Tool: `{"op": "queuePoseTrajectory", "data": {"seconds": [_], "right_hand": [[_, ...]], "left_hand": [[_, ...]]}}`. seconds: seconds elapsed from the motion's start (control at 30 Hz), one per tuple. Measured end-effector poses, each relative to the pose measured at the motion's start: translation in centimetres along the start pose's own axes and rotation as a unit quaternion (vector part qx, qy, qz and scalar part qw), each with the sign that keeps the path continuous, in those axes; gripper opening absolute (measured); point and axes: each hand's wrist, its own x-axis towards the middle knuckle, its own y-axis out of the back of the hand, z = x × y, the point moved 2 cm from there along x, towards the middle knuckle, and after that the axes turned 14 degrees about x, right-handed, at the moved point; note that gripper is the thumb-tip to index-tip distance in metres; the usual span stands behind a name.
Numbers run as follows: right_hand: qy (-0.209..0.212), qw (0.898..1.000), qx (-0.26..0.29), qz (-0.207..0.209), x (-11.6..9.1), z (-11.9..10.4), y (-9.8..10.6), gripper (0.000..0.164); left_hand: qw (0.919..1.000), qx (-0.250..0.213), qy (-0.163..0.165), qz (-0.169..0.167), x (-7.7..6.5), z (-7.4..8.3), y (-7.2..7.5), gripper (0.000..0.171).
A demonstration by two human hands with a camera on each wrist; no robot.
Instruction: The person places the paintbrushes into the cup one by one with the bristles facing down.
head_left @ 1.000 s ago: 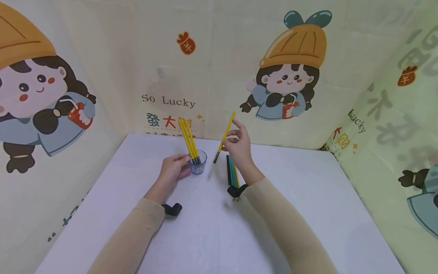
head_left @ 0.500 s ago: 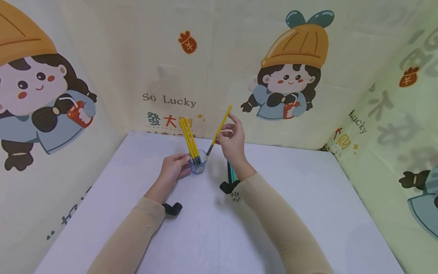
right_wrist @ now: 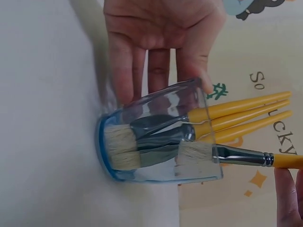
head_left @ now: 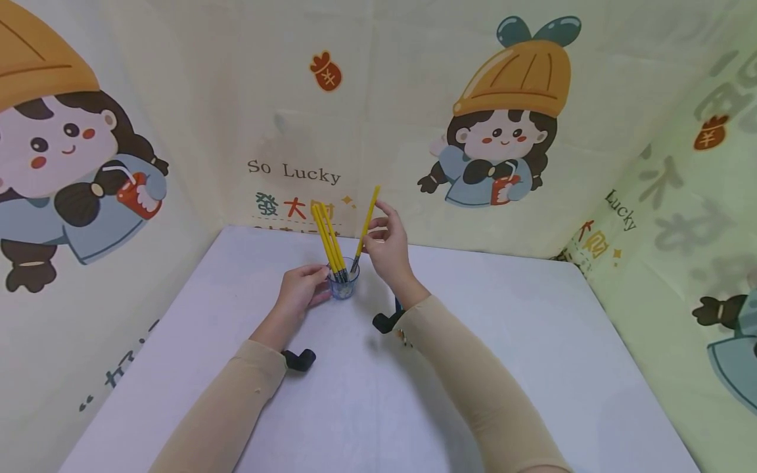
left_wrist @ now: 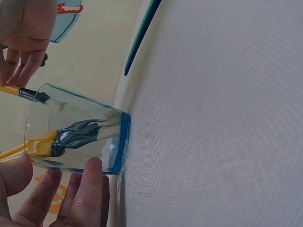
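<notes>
A clear cup (head_left: pixel 343 287) with a blue base stands on the table. My left hand (head_left: pixel 303 289) holds it from the left, thumb near the rim and fingers along its side. Three yellow-handled paintbrushes (right_wrist: pixel 241 116) lean inside, pale bristles down at the bottom. My right hand (head_left: pixel 387 246) pinches another yellow paintbrush (head_left: pixel 367 223) by its handle. Its bristles (right_wrist: pixel 195 152) are inside the cup's mouth, above the other brush heads, and its dark ferrule (right_wrist: pixel 241 155) crosses the rim.
Slim green sticks (left_wrist: pixel 142 38) lie on the white table (head_left: pixel 331 407), mostly hidden under my right forearm in the head view. A cloth wall (head_left: pixel 378 118) printed with cartoon figures rises behind the table and at both sides. Black wrist mounts (head_left: pixel 299 360) stick out at my sleeves.
My right hand has moved left with the paintbrush, whose bristles have gone from beside the cup into its mouth. The brush stands more upright. My left hand has stayed on the cup.
</notes>
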Motion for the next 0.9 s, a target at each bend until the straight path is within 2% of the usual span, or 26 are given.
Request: {"op": "queuePoseTrajectory", "data": {"seconds": [0.33,0.67,0.9], "right_hand": [[-0.015,0.999,-0.037,-0.031,-0.1,1.4,-0.2,0.078],[-0.022,0.995,-0.080,-0.049,-0.3,2.1,-0.5,0.079],[-0.036,0.980,-0.172,-0.090,-0.7,2.5,-0.5,0.079]], "left_hand": [[0.9999,-0.001,-0.010,0.000,0.0,0.1,0.0,0.039],[1.0000,-0.006,-0.005,0.005,0.3,-0.1,-0.1,0.037],[0.9999,-0.008,-0.008,0.002,0.4,-0.1,-0.1,0.038]]}}
